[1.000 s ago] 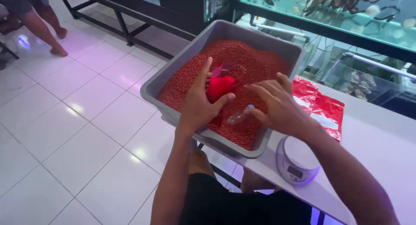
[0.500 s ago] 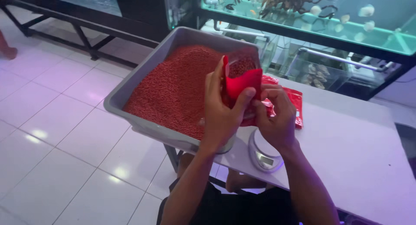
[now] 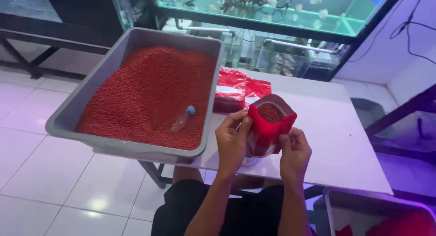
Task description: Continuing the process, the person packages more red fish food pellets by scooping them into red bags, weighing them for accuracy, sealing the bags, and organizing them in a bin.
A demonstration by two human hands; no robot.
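Observation:
A red stand-up pouch [image 3: 268,127] with an open mouth shows red pellets inside. My left hand [image 3: 232,140] grips its left side and my right hand [image 3: 294,150] holds its right lower edge, above the front of a white table [image 3: 336,140]. A scale lies mostly hidden under the pouch. To the left, a grey tub [image 3: 86,99] is heaped with red pellets, and a small clear bottle with a blue cap [image 3: 182,119] lies on them.
Several flat red pouches [image 3: 238,91] lie stacked on the table behind my hands. Glass fish tanks [image 3: 272,9] stand behind the table. A white bin with red contents [image 3: 386,218] sits at the lower right. White tiled floor spreads to the left.
The pouch has come out of the tub and over to the table, held in both hands. The bottle now lies loose on the pellets. The view has swung right.

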